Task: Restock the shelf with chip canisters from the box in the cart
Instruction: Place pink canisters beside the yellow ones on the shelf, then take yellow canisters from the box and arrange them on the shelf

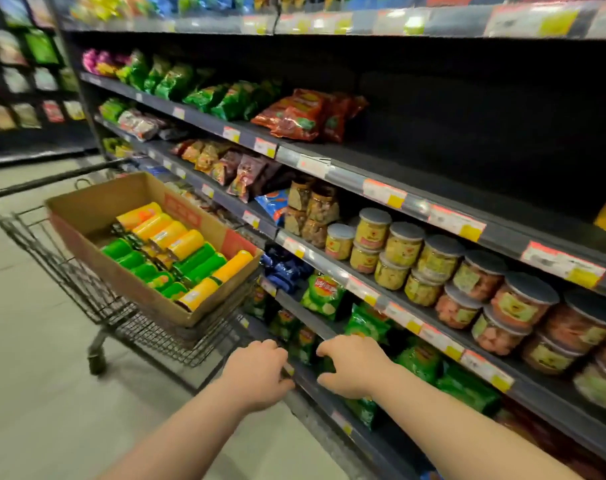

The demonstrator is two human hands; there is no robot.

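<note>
A cardboard box (97, 213) rides in a wire cart (87, 299) on the left. It holds several yellow chip canisters (168, 233) and green chip canisters (197, 261) lying on their sides. Both my hands reach down to a low shelf (315, 389) right of the cart. My left hand (256, 372) is curled at the shelf's front rail; its fingertips are hidden, and what it holds is unclear. My right hand (353, 367) curls its fingers and thumb round a dark green item (326, 363), seemingly a canister, just inside that shelf.
Green chip bags (324, 296) fill the low shelves around my hands. Lidded snack tubs (433, 268) line the shelf above, and more bags sit higher up. The shelf (468, 174) at upper right is mostly bare. Tiled aisle floor (35, 375) lies to the left.
</note>
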